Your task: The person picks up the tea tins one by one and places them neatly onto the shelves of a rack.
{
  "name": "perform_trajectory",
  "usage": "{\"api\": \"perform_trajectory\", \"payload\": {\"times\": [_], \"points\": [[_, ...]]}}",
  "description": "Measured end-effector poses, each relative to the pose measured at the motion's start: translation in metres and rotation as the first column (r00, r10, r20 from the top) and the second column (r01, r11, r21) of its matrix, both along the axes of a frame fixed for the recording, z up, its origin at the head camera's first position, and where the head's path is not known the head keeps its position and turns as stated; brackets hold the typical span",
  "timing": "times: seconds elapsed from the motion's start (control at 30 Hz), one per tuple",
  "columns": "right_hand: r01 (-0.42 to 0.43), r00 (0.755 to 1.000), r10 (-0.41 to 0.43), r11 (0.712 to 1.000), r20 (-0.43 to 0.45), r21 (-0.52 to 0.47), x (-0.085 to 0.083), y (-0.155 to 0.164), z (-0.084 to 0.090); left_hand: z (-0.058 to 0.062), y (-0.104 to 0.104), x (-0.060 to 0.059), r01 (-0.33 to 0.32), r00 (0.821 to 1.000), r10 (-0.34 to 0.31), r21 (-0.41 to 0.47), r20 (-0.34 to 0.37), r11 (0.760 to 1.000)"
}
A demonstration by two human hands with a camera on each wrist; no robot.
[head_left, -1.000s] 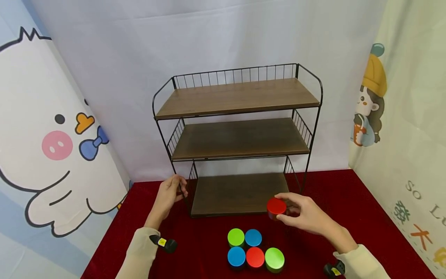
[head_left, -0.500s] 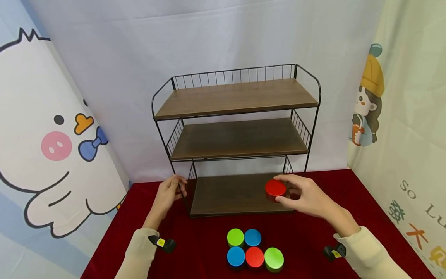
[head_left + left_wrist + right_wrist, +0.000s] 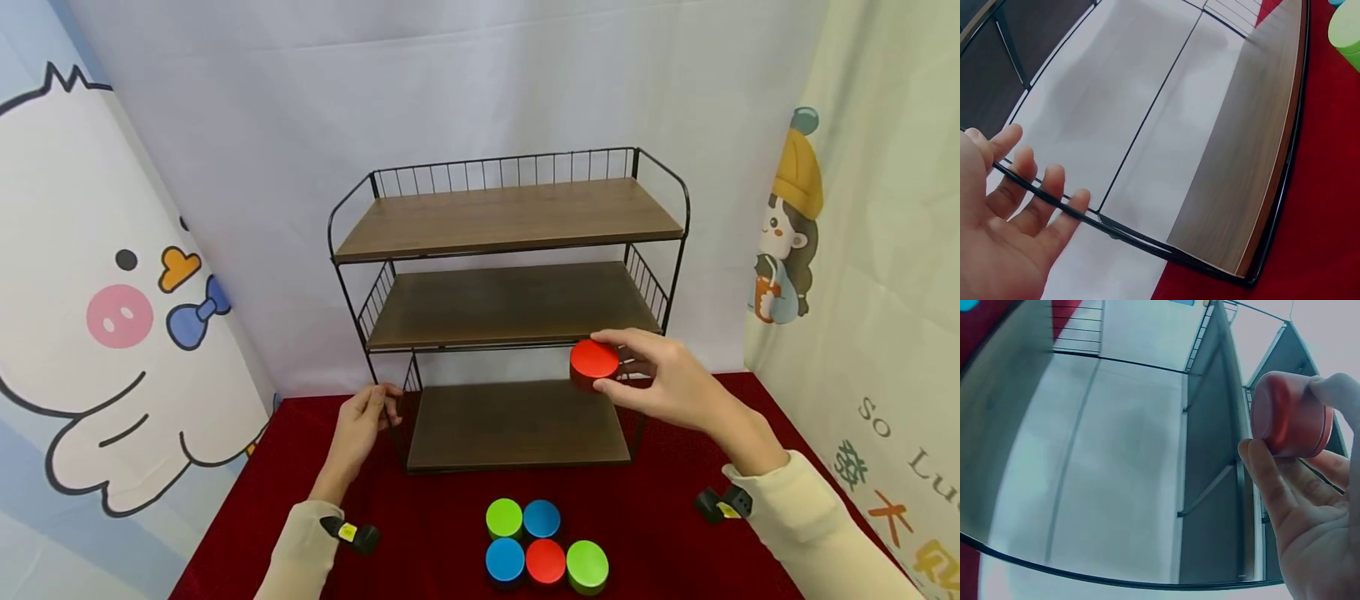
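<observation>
By the right end of the middle board, the right hand (image 3: pixel 667 383) clamps a red tin (image 3: pixel 594 360) between thumb and fingertips. The tin is held up off the cloth, in front of that board's edge (whether it touches the edge, I cannot tell). At the other side, the fingers of the left hand (image 3: pixel 360 429) are curled round the black bar (image 3: pixel 1044 197) of the rack's left side, slightly spread. The rack (image 3: pixel 510 217) stands upright with three brown boards. Before it, on the red cloth (image 3: pixel 427 525), sit five more round tins: a green tin (image 3: pixel 504 518) and a blue tin (image 3: pixel 542 518) side by side behind; nearer, a second blue tin (image 3: pixel 505 559), a second red tin (image 3: pixel 545 561) and a second green tin (image 3: pixel 587 567) in a row. Behind the rack hangs a white curtain (image 3: pixel 487 92); cartoon-printed drapes flank it.
</observation>
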State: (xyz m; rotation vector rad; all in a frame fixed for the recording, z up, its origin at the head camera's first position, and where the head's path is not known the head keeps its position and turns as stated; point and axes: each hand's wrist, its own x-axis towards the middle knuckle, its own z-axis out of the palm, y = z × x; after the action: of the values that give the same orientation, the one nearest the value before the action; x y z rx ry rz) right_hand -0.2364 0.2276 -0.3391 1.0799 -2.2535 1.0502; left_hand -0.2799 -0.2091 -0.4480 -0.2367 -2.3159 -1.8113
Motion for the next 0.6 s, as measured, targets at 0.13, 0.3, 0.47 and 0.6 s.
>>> {"api": "perform_trajectory", "payload": {"times": [0.13,0.3,0.47,0.6], "points": [[-0.014,0.998,0.014,1.0,-0.069,-0.006,-0.002,-0.002,0.02,-0.002,0.0,-0.001,-0.024,0.999,0.024,0.01,-0.023,1.0],[-0.037,0.99,0.035,0.999,-0.137,-0.012,-0.002,-0.005,0.04,-0.006,-0.002,-0.001,-0.033,0.999,0.033,0.028,-0.022,0.999],[-0.036,0.987,0.033,0.999,-0.154,-0.018,-0.004,-0.004,0.058,-0.005,0.0,-0.004,-0.025,0.998,0.026,0.015,-0.051,1.0],[-0.004,0.983,0.003,1.0,-0.185,-0.005,-0.004,-0.004,0.072,-0.004,0.001,-0.005,-0.023,0.999,0.024,0.018,-0.047,1.0]]}}
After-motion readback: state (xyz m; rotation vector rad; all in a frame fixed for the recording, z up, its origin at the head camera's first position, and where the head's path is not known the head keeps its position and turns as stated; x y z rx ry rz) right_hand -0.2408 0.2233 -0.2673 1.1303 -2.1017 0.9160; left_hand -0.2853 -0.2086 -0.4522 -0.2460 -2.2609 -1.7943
